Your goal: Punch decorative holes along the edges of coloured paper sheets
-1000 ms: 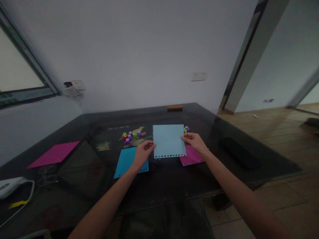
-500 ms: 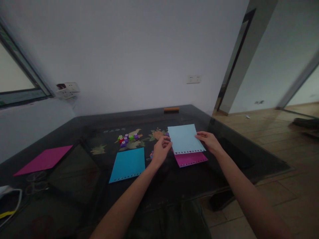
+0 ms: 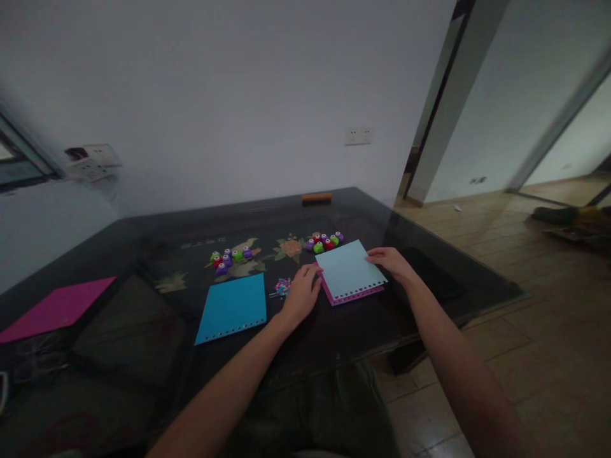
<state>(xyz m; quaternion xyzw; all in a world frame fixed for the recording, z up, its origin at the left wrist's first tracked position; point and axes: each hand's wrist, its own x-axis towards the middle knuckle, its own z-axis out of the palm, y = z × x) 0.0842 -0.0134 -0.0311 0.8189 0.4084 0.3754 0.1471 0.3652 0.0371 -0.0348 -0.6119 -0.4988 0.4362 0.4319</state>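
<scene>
A pale blue paper sheet point(image 3: 351, 267) with a row of punched holes along its near edge lies over a magenta paper sheet point(image 3: 329, 294). The magenta one shows only along the left and near edges. My right hand point(image 3: 394, 264) pinches the pale blue sheet at its right edge, thumb and fingers closed. At the left edge, my left hand point(image 3: 301, 291) has its fingers curled and closed on the paper sheets. A bright blue punched sheet point(image 3: 233, 306) lies flat to the left. Small pink and blue beads point(image 3: 282, 287) are heaped beside my left hand.
Round toy-like pieces with eye shapes stand in a left cluster point(image 3: 226, 259) and a right cluster point(image 3: 324, 242). Another magenta sheet point(image 3: 60, 306) lies far left on the dark table point(image 3: 267, 216). A brown bar-shaped object point(image 3: 316, 199) rests near the wall.
The pale blue sheet has come down onto the magenta sheet, covering more of it. Both hands moved with it. The camera has shifted, and the right cluster and beads are now uncovered.
</scene>
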